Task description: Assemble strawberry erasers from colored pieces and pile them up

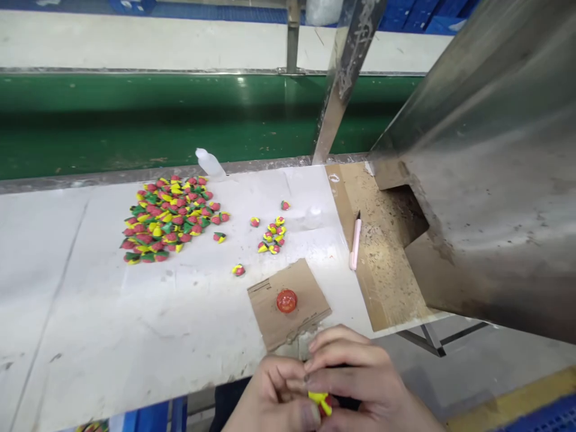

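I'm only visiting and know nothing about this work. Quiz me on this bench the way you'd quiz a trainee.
1. True or false: the big pile of small pieces lies on the cardboard.
2. What sits on the cardboard? A) a spoon B) a red cap C) a coin
3. Fill in: the left hand and right hand together hold a piece that shows red and ___.

Key: 1 false, it lies on the white table; 2 B; 3 yellow.
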A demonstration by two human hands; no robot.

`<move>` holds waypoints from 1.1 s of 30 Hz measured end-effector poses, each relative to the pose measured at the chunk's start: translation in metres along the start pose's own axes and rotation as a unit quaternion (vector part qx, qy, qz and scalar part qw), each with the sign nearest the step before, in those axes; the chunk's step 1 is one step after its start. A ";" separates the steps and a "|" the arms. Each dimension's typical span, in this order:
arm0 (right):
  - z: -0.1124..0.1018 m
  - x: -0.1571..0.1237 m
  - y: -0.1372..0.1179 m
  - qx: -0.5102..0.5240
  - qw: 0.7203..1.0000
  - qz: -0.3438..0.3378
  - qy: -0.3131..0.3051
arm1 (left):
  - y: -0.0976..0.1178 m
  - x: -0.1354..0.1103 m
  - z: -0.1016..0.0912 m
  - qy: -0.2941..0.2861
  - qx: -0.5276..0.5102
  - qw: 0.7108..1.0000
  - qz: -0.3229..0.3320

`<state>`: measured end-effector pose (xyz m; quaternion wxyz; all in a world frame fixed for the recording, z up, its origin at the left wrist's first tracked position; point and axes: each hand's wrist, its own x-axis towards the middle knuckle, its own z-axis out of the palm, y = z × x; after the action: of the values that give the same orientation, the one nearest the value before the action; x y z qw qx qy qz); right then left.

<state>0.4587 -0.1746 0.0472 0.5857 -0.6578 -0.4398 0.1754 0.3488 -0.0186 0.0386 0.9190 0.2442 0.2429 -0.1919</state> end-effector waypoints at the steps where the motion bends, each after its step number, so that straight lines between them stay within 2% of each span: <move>1: -0.003 -0.005 0.001 0.002 1.000 0.007 -0.002 | -0.004 0.005 0.000 -0.011 0.018 1.000 -0.011; 3: -0.007 -0.014 0.004 0.016 1.000 0.018 0.005 | -0.014 0.015 -0.001 -0.020 0.044 0.999 -0.005; 5: -0.009 -0.021 0.006 0.037 0.999 0.030 0.017 | -0.022 0.021 -0.002 -0.002 0.059 0.998 0.028; 9: -0.008 -0.028 0.008 0.055 0.998 0.026 0.027 | -0.035 0.022 -0.005 0.020 0.086 0.994 0.068; 11: -0.007 -0.029 0.007 0.052 0.998 0.009 0.027 | -0.038 0.020 -0.008 0.017 0.110 0.990 0.081; 17: 0.000 -0.029 0.015 0.068 0.995 -0.050 0.044 | -0.044 0.018 -0.022 -0.023 0.206 0.961 0.185; 22: 0.014 -0.031 0.020 0.084 0.992 -0.046 0.082 | -0.047 0.017 -0.024 -0.012 0.219 0.949 0.227; 26: 0.026 -0.033 0.020 0.111 0.987 -0.018 0.116 | -0.052 0.015 -0.025 0.014 0.208 0.947 0.246; 28: 0.032 -0.036 0.019 0.156 0.979 0.015 0.131 | -0.054 0.016 -0.026 0.028 0.192 0.946 0.259; 30: 0.038 -0.040 0.019 0.234 0.956 0.079 0.161 | -0.054 0.020 -0.024 0.037 0.182 0.948 0.258; 33: 0.046 -0.046 0.020 0.338 0.904 0.161 0.205 | -0.052 0.034 -0.015 0.033 0.172 0.953 0.246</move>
<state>0.4068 -0.1808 0.0037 0.8139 -0.5035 -0.1122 0.2673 0.3468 -0.0602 -0.0092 0.8734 0.4567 0.1691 0.0092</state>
